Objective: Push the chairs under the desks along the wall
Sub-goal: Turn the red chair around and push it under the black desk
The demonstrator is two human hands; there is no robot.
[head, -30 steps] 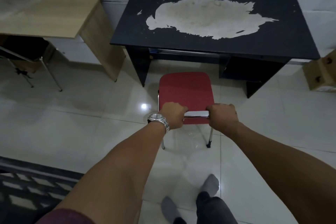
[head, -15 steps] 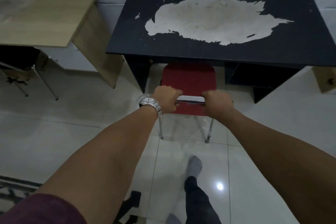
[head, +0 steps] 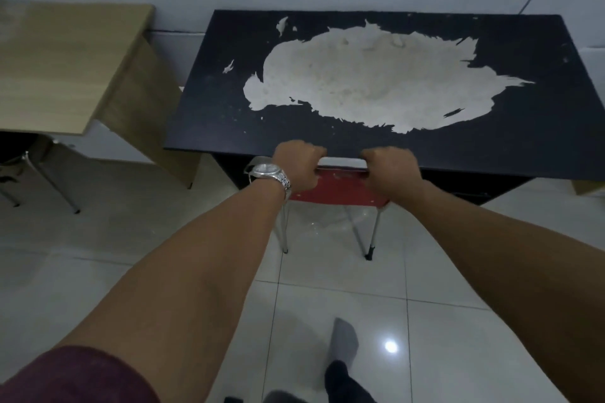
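Note:
A red chair (head: 340,188) with chrome legs stands at the front edge of a black desk (head: 209,114) whose top has a large worn pale patch. Most of the seat is hidden under the desk; only its back part and two rear legs show. My left hand (head: 299,168), with a silver watch on the wrist, grips the left end of the chair's chrome back rail. My right hand (head: 391,173) grips the right end of the same rail. Both fists sit right at the desk's front edge.
A light wooden desk (head: 65,65) stands to the left against the wall, with a dark chair (head: 19,157) on chrome legs partly under it. A cardboard box (head: 586,186) peeks out at the right. My socked foot (head: 343,340) is on the glossy tiled floor.
The red chair has slid forward under the black desk, with both hands still on its rail. I have stepped closer, and the desk now fills more of the view.

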